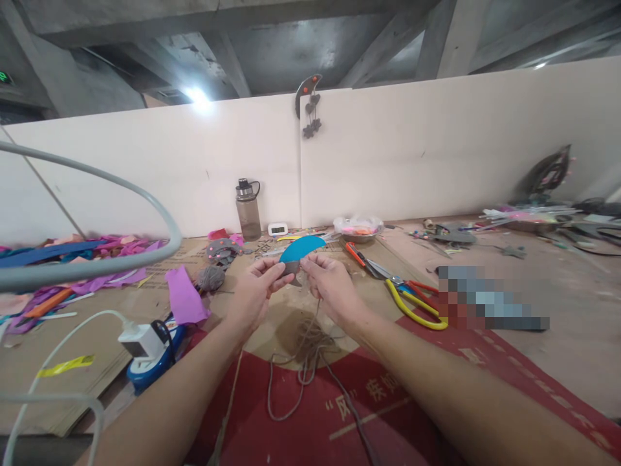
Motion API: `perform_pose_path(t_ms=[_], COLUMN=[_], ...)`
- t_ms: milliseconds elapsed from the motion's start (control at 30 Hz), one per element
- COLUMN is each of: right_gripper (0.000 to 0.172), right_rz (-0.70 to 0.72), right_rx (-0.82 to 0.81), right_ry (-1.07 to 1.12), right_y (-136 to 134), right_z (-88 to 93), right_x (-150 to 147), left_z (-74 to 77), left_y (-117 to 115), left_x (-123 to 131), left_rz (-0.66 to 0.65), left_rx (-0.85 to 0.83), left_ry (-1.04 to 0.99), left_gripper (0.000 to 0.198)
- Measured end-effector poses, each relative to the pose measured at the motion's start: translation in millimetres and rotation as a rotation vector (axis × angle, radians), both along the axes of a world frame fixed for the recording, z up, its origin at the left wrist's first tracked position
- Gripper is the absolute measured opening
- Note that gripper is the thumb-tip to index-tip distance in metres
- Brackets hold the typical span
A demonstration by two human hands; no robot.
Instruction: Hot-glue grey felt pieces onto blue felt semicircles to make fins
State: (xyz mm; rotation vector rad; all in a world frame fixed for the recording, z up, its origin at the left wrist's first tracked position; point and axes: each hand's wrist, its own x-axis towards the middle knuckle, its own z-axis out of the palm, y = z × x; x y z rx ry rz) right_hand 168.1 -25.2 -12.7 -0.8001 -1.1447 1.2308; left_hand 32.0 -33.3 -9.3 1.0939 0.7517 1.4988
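My left hand (259,285) pinches the left end of a blue crescent-shaped piece (305,247) above the cardboard. A grey wrapping (291,266) covers the part of the crescent near those fingers. My right hand (330,283) is closed at the right side of the piece, with thumb and forefinger together on grey yarn. From under that hand the yarn (310,336) runs down to a loose, looped heap between my forearms. How the yarn passes between the right fingertips is too small to make out.
Scissors with yellow handles (417,314) and an orange-handled tool (356,254) lie to the right. A bottle (248,210), a small white clock (278,229) and a bowl (359,230) stand along the white partition. At left are a blue power strip (155,362), a grey yarn ball (211,278) and felt scraps.
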Motion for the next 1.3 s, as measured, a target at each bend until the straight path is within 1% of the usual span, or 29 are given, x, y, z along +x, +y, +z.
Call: perform_pose_path(t_ms=[133,433,700,833,900,1033,1200,1300], right_gripper=[0.026,0.022,0.020,0.019,0.019,0.014,0.015,0.017], right_rz=[0.045,0.208,0.217,0.220,0.195,0.077,-0.014,-0.039], right_rx=[-0.001,0.041,0.021,0.028,0.065,0.166,0.193,0.208], right_ry=[0.023,0.026,0.012,-0.050,-0.120,-0.231,-0.295,-0.319], right_y=[-3.5,-0.1,-1.9,-4.1,-5.8,-7.1,-2.8,-0.5], right_z=[2.6,2.0,5.8,5.4,5.2,4.3,0.7,-0.7], right_x=[-0.6,6.6,10.5,10.0,8.5,5.4,6.5,8.4], left_z=[1.2,1.3,0.3,-3.0,-5.6,-8.5,-4.1,-2.9], left_y=[0.9,4.7,7.1,8.3,8.3,6.4,-2.3,-6.8], left_x=[-0.8,-5.0,-7.6,-7.6,-6.3,-2.4,3.0,5.0], left_rz=[-0.012,-0.102,-0.156,-0.200,-0.188,-0.152,-0.139,-0.020], left_rx=[-0.029,-0.075,-0.117,-0.154,-0.149,-0.116,-0.065,-0.051], left_ry=[-0.026,-0.043,-0.034,0.001,0.007,0.030,0.080,0.090], left_gripper=[0.016,0.013,0.013,0.013,0.015,0.018,0.016,0.014])
